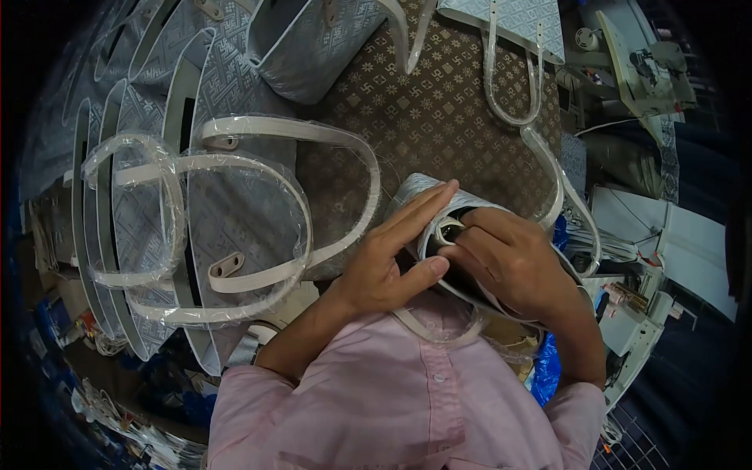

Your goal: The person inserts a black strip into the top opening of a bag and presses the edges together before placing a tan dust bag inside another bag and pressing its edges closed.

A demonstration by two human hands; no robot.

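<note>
A silver-grey patterned handbag (pixel 417 186) lies tilted against my front, its mouth towards me. My left hand (pixel 389 262) holds it at the rim, fingers stretched along the outer side and thumb on the near edge. At the mouth, my right hand (pixel 509 262) is closed with bent fingers, beside a pale ring-shaped edge (pixel 448 233) with a dark middle. I cannot tell what those fingertips pinch. A pale, plastic-wrapped handle (pixel 442 341) hangs from the bag over my shirt.
Several grey patterned bags (pixel 235 86) stand on the left, their wrapped handles (pixel 372 180) looping towards my left arm. Another bag (pixel 509 27) lies at the back right on the brown patterned cloth (pixel 439 102). Sewing machines (pixel 658 74) stand along the right.
</note>
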